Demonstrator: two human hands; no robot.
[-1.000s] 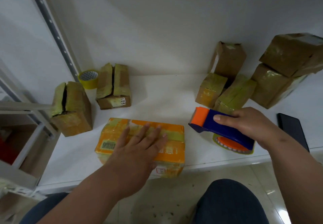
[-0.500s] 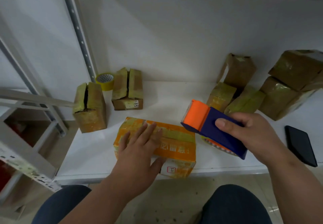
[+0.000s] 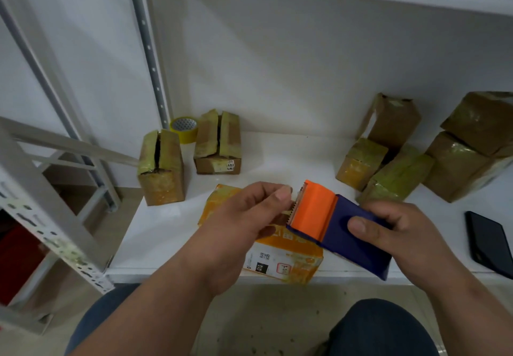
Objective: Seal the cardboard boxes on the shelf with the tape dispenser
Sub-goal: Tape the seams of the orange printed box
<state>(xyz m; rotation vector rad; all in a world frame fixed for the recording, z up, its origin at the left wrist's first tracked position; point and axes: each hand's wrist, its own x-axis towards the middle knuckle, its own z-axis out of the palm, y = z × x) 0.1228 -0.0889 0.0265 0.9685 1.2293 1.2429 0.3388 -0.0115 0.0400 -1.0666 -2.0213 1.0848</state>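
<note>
My right hand (image 3: 399,233) grips the blue body of the tape dispenser (image 3: 333,222), held in the air above the shelf's front edge. Its orange head and serrated blade point left. My left hand (image 3: 249,211) is lifted at that blade, thumb and fingertips pinching at the tape end there; the tape itself is hard to see. Under both hands lies an orange box (image 3: 283,261) at the front of the white shelf (image 3: 166,233). Two brown boxes with split tops stand at the left: one (image 3: 161,169) nearer, one (image 3: 218,142) farther back.
A yellow tape roll (image 3: 184,129) sits at the back left by the upright post. Several taped brown boxes (image 3: 388,172) crowd the right side. A black phone (image 3: 490,242) lies at the right front. Grey racking (image 3: 41,205) stands to the left.
My left hand has lifted off the orange box and gone up to the dispenser's blade. My right hand has raised the dispenser and brought it nearer. The view has tilted upward.
</note>
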